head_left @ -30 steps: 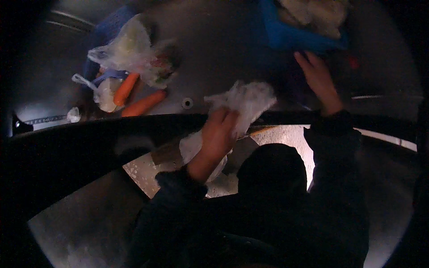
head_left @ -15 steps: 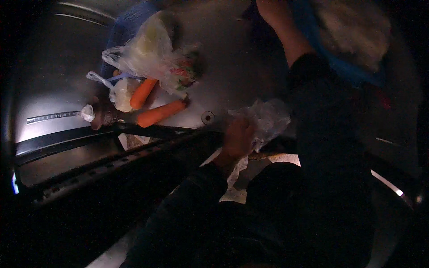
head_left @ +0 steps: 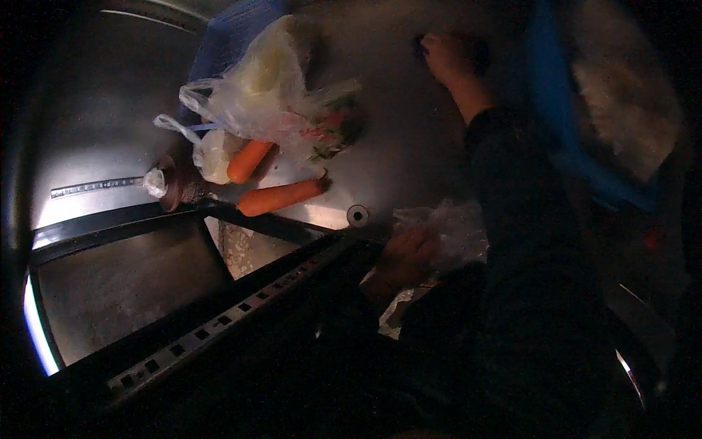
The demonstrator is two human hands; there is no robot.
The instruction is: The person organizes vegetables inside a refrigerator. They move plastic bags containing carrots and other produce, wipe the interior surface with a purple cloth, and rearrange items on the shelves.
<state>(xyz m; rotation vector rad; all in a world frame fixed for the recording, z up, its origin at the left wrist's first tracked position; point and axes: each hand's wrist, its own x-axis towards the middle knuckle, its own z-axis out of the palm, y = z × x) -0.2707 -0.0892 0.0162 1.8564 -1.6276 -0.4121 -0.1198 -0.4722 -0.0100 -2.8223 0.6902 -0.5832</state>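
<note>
In dim light my left hand [head_left: 406, 256] is closed on a crumpled clear plastic bag [head_left: 457, 227] at the near edge of a metal surface [head_left: 398, 95]. Farther away, my right hand [head_left: 447, 60] reaches out over that surface. Its fingers are curled on a dark purple-blue thing [head_left: 479, 55], mostly covered by the hand and too dark to name. Left of my hands lie two carrots, the nearer carrot [head_left: 281, 197] close to a round fitting [head_left: 357, 215]. Behind them sits a clear bag of pale and leafy vegetables [head_left: 267, 69].
A blue plastic basket [head_left: 234, 36] stands at the back left. A smaller knotted bag [head_left: 212, 157] and a brown round object [head_left: 172, 183] lie by the carrots. On the right is a blue bag [head_left: 552, 95] with pale contents. A slotted metal strip [head_left: 219, 322] runs along the near left.
My right hand, earlier cut off by the top edge, has come nearer and is in full view with the dark thing. The whole view has shifted slightly. My left hand stays at the clear bag.
</note>
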